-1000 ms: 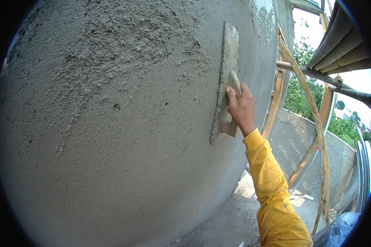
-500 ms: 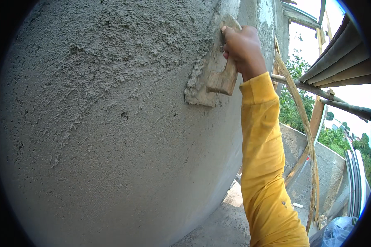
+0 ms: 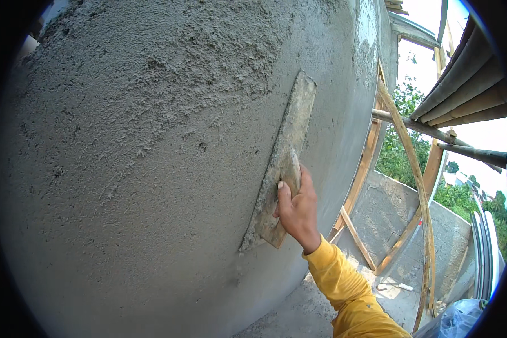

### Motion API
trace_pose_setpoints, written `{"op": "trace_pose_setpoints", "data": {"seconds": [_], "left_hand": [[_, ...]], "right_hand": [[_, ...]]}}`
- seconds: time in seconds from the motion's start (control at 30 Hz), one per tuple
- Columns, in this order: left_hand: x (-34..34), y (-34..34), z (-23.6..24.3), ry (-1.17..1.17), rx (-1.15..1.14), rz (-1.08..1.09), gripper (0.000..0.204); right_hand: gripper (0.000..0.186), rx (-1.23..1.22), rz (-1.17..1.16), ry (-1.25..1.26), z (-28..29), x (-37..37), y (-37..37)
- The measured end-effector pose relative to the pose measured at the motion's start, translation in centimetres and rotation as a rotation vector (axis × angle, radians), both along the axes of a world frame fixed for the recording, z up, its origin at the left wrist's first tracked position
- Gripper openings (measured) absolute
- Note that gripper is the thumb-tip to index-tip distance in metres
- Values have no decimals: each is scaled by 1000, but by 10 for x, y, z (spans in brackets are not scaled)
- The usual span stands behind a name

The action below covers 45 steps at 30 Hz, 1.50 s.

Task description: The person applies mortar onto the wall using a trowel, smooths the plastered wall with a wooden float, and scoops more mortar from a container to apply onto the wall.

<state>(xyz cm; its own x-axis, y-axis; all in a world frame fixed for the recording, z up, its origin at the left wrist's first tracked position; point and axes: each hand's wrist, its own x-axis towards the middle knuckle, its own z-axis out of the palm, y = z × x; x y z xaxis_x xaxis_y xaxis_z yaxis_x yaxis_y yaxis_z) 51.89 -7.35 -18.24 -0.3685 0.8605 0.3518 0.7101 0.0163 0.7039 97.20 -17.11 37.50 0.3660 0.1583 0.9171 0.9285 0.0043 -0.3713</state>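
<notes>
My right hand [image 3: 296,210], in a yellow long sleeve, is wrapped round the handle of a long rectangular plastering trowel [image 3: 299,115] coated in grey mortar. The trowel's blade lies against a grey plastered wall [image 3: 135,214], tilted with its top toward the right. Around it the plaster is rough and lumpy at the upper left and smoother lower down and toward the right edge. My left hand is out of view.
To the right are wooden props [image 3: 405,137], bamboo poles [image 3: 462,67] overhead, a low concrete wall [image 3: 380,205] and greenery beyond. A stack of long pale lengths [image 3: 484,253] and crumpled blue plastic [image 3: 459,321] lie at the right. Concrete floor [image 3: 281,324] shows below.
My right hand and trowel went up toward the top of the wall half a second ago, then came down and left, now lower than a second ago.
</notes>
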Motion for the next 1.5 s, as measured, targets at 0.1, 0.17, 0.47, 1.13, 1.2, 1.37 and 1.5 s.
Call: {"op": "trace_pose_setpoints", "data": {"seconds": [0.1,0.17,0.47,1.13,1.2,1.37,1.5], "left_hand": [[-13,1,-6,21,-37,-22,51],[-7,9,-7,19,-54,-46,51],[9,24,-7,24,-121,-156,51],[-20,25,-31,140,-333,-313,50],[-32,19,-33,160,-367,-314,49],[-57,12,-44,203,-442,-335,49],[-61,17,-54,216,-487,-367,49]], "right_hand": [[44,47,68,30,38,-14,8],[37,49,-47,-88,111,-20,16],[25,-71,-175,-144,322,-94,19],[23,-39,48,-90,342,-121,32],[24,-45,-5,-101,336,-130,38],[29,46,-109,-264,175,-112,56],[50,22,-112,-300,13,-131,54]]}}
